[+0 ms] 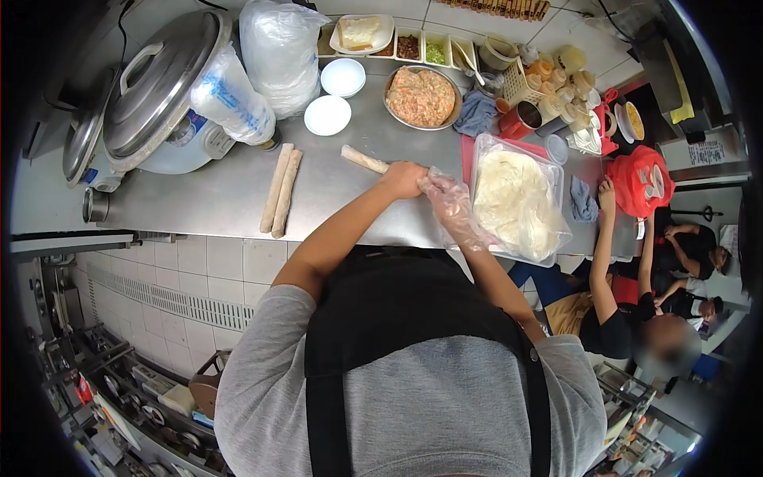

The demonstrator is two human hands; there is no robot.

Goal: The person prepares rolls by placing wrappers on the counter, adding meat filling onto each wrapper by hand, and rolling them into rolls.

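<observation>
A long pale dough roll point(364, 159) lies on the steel counter, its right end under my hands. My left hand point(404, 180) is bare and closed around that end. Against it, my right hand point(450, 199) wears a clear plastic glove, with its fingers closed at the same end of the roll; the fingertips are partly hidden. Just right of my gloved hand is a clear tray point(560, 191) of soft white dough point(513, 195), partly covered by plastic film. Two more dough rolls point(282, 191) lie side by side on the counter to the left.
Behind my hands stand a bowl of meat filling point(421, 97), two white bowls point(327, 115), topping containers point(435, 51) and bottles point(556, 75). Large lidded pots point(167, 87) occupy the left. At the right, another person's hands touch a red bag point(636, 179).
</observation>
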